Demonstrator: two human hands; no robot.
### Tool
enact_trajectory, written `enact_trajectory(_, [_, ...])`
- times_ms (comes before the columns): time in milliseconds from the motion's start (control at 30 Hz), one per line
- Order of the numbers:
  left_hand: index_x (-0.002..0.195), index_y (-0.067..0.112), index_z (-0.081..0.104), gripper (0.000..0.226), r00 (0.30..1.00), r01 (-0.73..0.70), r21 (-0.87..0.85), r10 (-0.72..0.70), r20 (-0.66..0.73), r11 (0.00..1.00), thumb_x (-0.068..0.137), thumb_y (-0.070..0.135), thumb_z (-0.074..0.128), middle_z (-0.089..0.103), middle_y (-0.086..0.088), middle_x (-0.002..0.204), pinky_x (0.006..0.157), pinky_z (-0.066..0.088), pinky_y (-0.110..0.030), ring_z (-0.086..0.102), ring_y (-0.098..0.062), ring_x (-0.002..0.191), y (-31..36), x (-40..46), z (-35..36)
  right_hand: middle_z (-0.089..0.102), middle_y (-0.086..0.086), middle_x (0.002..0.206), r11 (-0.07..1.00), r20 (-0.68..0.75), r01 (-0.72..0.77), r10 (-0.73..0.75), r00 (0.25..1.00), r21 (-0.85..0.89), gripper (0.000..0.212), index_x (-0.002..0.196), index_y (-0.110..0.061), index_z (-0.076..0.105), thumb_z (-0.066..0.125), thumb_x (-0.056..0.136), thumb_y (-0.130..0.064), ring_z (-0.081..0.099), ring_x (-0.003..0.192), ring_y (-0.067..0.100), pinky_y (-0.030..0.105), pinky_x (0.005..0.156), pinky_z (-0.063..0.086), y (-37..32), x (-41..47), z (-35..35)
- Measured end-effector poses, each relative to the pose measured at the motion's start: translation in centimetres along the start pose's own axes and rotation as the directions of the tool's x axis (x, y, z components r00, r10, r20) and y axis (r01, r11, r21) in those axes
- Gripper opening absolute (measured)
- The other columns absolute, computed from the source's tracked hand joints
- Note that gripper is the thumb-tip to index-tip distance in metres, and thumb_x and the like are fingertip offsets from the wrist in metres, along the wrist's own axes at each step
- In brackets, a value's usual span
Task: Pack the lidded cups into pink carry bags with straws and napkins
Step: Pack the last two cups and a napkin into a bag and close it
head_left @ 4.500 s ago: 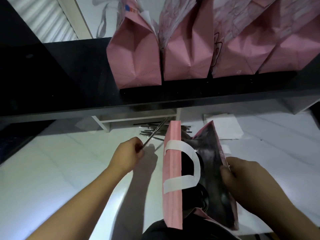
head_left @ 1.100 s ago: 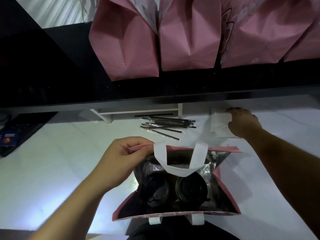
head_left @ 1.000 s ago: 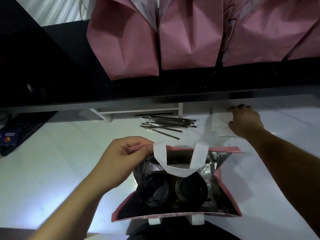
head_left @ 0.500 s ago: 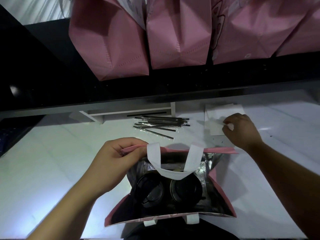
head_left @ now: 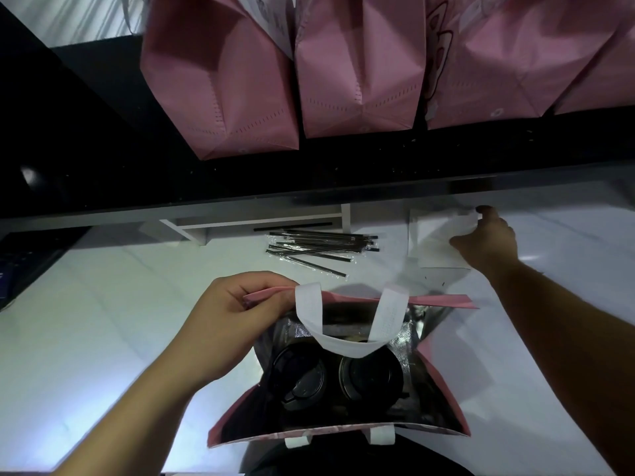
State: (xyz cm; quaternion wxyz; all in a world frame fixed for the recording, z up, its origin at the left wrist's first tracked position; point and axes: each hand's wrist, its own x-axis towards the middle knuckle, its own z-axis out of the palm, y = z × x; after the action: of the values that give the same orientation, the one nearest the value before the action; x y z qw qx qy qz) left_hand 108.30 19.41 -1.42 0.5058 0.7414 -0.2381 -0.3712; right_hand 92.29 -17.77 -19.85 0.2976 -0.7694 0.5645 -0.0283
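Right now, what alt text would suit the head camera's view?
A left hand holds open a pink bag with two lidded cups inside, while the right hand lifts a napkin beside wrapped straws.

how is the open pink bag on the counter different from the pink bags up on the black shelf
The open bag stands on the white counter with its mouth spread, showing a silver lining and two lidded cups; the shelf bags show only their creased pink ends.
The left hand grips the open bag's rim; no hand touches the shelf bags.
The open bag stands alone; the shelf bags sit side by side in a row.
All are the same pink.
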Motion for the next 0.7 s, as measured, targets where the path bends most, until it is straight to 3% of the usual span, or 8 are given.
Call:
enact_trajectory(100, [0.085, 0.026, 0.084, 0.022, 1.000, -0.005, -0.002, 0.005, 0.000, 1.000, 0.079, 0.047, 0.082, 0.081, 0.000, 0.088, 0.066, 0.051, -0.011, 0.074, -0.006, 0.074, 0.1, 0.0, 0.0, 0.068, 0.014, 0.121, 0.996, 0.019, -0.045, 0.044, 0.999, 0.074, 0.073, 0.147, -0.014, 0.042, 0.072, 0.081, -0.012, 0.060, 0.115, 0.041, 0.055, 0.101, 0.051, -0.2, 0.1, 0.1])
enact_trajectory(200, [0.085, 0.025, 0.084, 0.016, 1.000, -0.011, -0.003, 0.011, -0.001, 1.000, 0.082, 0.040, 0.080, 0.081, 0.000, 0.088, 0.067, 0.051, -0.010, 0.074, -0.005, 0.075, 0.0, 0.0, 0.0, 0.069, 0.004, 0.107, 0.978, 0.015, -0.067, 0.065, 0.998, 0.196, 0.055, 0.134, -0.017, 0.053, 0.068, 0.082, -0.008, 0.065, 0.104, 0.033, 0.051, 0.094, 0.055, -0.2, 0.0, 0.2])
enact_trajectory(300, [0.087, 0.023, 0.084, 0.009, 1.000, -0.013, 0.001, 0.013, 0.003, 1.000, 0.090, 0.024, 0.076, 0.081, -0.001, 0.085, 0.066, 0.052, -0.011, 0.075, -0.007, 0.072, -0.6, 0.2, -0.2, 0.071, 0.003, 0.103, 0.971, 0.017, 0.010, -0.014, 1.000, 0.237, 0.032, 0.112, -0.021, 0.065, 0.065, 0.083, -0.009, 0.065, 0.081, 0.021, 0.043, 0.077, 0.060, -0.3, -0.7, 0.1])
enact_trajectory(367, [0.088, 0.024, 0.084, 0.011, 1.000, -0.014, -0.004, 0.014, -0.018, 1.000, 0.088, 0.028, 0.074, 0.081, -0.003, 0.087, 0.068, 0.052, -0.012, 0.075, -0.010, 0.075, -0.8, 0.2, -0.2, 0.069, -0.001, 0.096, 0.970, 0.024, 0.078, -0.086, 0.996, 0.230, 0.020, 0.101, -0.024, 0.067, 0.063, 0.084, -0.015, 0.066, 0.082, 0.026, 0.045, 0.076, 0.061, -0.4, -1.4, -0.2])
enact_trajectory(467, [0.090, 0.025, 0.084, 0.019, 0.999, -0.021, -0.018, 0.020, -0.031, 1.000, 0.083, 0.040, 0.075, 0.081, -0.005, 0.089, 0.071, 0.054, -0.017, 0.076, -0.016, 0.081, -0.8, 0.3, -0.1, 0.066, -0.005, 0.086, 0.949, -0.021, 0.164, -0.164, 0.986, 0.269, 0.005, 0.089, -0.022, 0.066, 0.065, 0.086, -0.019, 0.064, 0.080, 0.027, 0.034, 0.063, 0.051, -0.9, -3.3, -1.2])
enact_trajectory(567, [0.089, 0.026, 0.084, 0.013, 0.999, -0.039, -0.012, 0.039, -0.038, 0.999, 0.087, 0.033, 0.073, 0.081, -0.002, 0.090, 0.071, 0.054, -0.017, 0.077, -0.015, 0.082, -1.3, 0.3, -0.1, 0.066, -0.004, 0.086, 0.919, -0.081, 0.215, -0.199, 0.977, 0.331, 0.008, 0.086, -0.024, 0.063, 0.066, 0.089, -0.017, 0.063, 0.078, 0.020, 0.027, 0.055, 0.044, -1.9, -6.8, -3.1])
enact_trajectory(700, [0.089, 0.027, 0.084, 0.013, 0.995, -0.067, -0.013, 0.066, -0.072, 0.998, 0.088, 0.031, 0.072, 0.082, 0.001, 0.089, 0.069, 0.055, -0.018, 0.077, -0.012, 0.080, -1.7, 0.2, 0.0, 0.067, -0.013, 0.091, 0.864, -0.163, 0.295, -0.249, 0.955, 0.407, 0.022, 0.088, -0.044, 0.058, 0.069, 0.093, -0.026, 0.065, 0.081, 0.013, 0.036, 0.059, 0.058, -3.9, -14.1, -7.6])
